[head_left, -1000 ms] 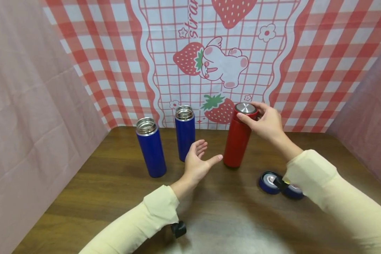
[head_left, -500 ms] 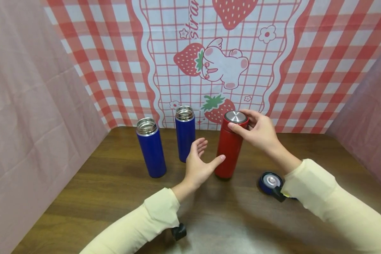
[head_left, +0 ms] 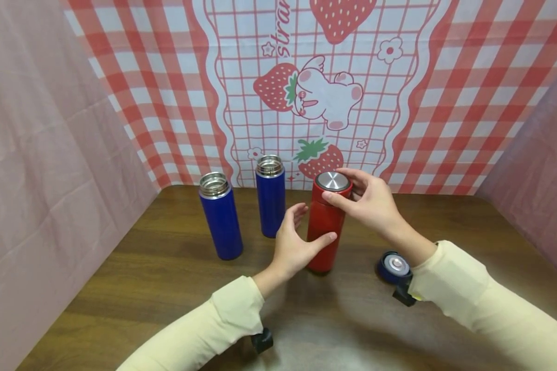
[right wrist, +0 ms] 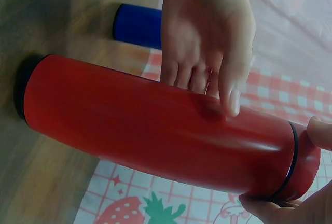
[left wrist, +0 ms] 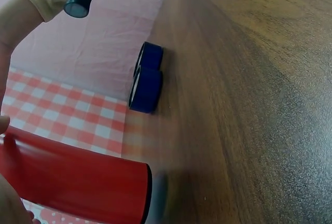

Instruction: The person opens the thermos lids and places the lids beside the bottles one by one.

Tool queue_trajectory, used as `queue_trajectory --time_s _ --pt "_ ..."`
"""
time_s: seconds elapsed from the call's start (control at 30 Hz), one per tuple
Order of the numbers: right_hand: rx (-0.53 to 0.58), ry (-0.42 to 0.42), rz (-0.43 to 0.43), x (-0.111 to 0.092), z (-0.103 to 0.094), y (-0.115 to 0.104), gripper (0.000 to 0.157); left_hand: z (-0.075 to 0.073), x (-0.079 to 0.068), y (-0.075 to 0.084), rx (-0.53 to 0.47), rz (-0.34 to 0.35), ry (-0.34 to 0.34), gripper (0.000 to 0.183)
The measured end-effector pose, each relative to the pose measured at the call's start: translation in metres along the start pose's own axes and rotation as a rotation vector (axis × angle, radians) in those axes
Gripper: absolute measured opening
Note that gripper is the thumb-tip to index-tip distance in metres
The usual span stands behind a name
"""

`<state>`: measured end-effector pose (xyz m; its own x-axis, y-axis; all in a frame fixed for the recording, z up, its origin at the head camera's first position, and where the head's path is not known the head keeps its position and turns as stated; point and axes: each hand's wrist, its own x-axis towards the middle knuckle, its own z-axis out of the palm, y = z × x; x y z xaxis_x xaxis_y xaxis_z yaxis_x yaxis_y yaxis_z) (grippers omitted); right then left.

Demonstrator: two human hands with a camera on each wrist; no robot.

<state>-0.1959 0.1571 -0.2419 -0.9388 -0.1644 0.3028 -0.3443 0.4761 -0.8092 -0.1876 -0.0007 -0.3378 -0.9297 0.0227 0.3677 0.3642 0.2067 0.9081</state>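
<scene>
My right hand [head_left: 371, 203] grips a red thermos bottle [head_left: 325, 224] by its lid [head_left: 332, 181], thumb in front and fingers behind. The bottle stands nearly upright; whether its base touches the table I cannot tell. Beside its body my left hand [head_left: 294, 247] is spread, with the thumb in front of the red side and the fingers behind it. In the right wrist view the left thumb [right wrist: 236, 79] lies at the red wall; contact is unclear. Two blue thermos bottles without lids stand to the left, one nearer [head_left: 223, 221] and one farther back [head_left: 271, 201].
An upturned blue lid [head_left: 393, 267] lies on the wooden table [head_left: 167, 304] at right, partly behind the right wrist's camera. The left wrist view shows two blue lids, one nearer [left wrist: 146, 90] and one behind [left wrist: 151, 54]. A checked cloth [head_left: 167, 103] hangs at the back.
My right hand has brought the red thermos bottle left and toward me, in between the thumb and fingers of my left hand. The left hand has barely moved; the blue bottles stay put.
</scene>
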Motion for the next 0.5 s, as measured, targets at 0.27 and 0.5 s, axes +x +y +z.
queue_trajectory --time_s 0.27,0.5 --pt "0.028 -0.022 -0.036 -0.007 0.006 -0.008 0.059 0.000 -0.005 -0.003 0.042 -0.027 -0.067 0.078" --pt "0.062 -0.037 -0.043 -0.012 0.010 -0.018 0.059 -0.002 -0.007 -0.003 0.113 -0.011 -0.081 0.071"
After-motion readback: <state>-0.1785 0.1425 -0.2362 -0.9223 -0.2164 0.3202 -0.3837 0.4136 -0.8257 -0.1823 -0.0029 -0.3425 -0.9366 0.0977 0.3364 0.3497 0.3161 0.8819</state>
